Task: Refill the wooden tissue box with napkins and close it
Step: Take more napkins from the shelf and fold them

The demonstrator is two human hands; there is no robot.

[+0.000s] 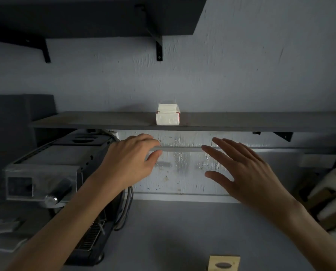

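A white pack of napkins (167, 114) in clear wrap stands on a grey wall shelf (241, 121) ahead of me. Both hands are raised below that shelf and hold nothing. My left hand (131, 161) hovers under the pack's left side, fingers curled and slightly apart. Under and to the right of the pack, my right hand (245, 169) is spread flat with fingers wide. The wooden tissue box (223, 263), pale wood with an oval slot on top, sits on the counter at the bottom edge, partly cut off.
A dark espresso machine (65, 173) with cables stands on the grey counter (173, 231) at the left. Folded cloths and boxes (331, 202) pile up at the right. A second dark shelf (85, 16) on black brackets hangs higher up.
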